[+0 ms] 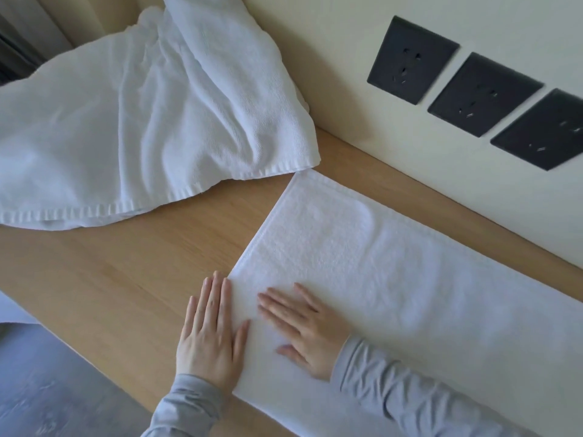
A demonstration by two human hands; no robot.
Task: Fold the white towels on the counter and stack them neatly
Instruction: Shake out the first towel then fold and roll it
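Item one: flat towel (378, 263), white terry, laid out in a long strip on the wooden counter (142, 263), running from near the middle of the view off to the right and toward the near edge; its far long side lies near the wall (315, 58). Whether it is already doubled over cannot be told, though its edges look thick and squared. Item two: rumpled towel (126, 127), white, heaped and creased at the upper left, one hemmed corner just beside the strip's far corner; unfolded. Left hand (211, 332): flat, fingers straight and close together, lying along the strip's short left edge, partly on cloth and partly on bare wood. Right hand (303, 329): flat on the cloth just beside the left, fingers straight and slightly fanned, pressing down; neither hand pinches anything. Both wrists wear grey sleeves (410, 395). Also present: three black sockets (482, 93) on the wall, and a sliver of white cloth (9, 307) at the left border, too little to identify. Progress, as judged: early. The strip appears to be at a smoothing stage, with cross folds yet to come; the heap is untouched; no stack exists.
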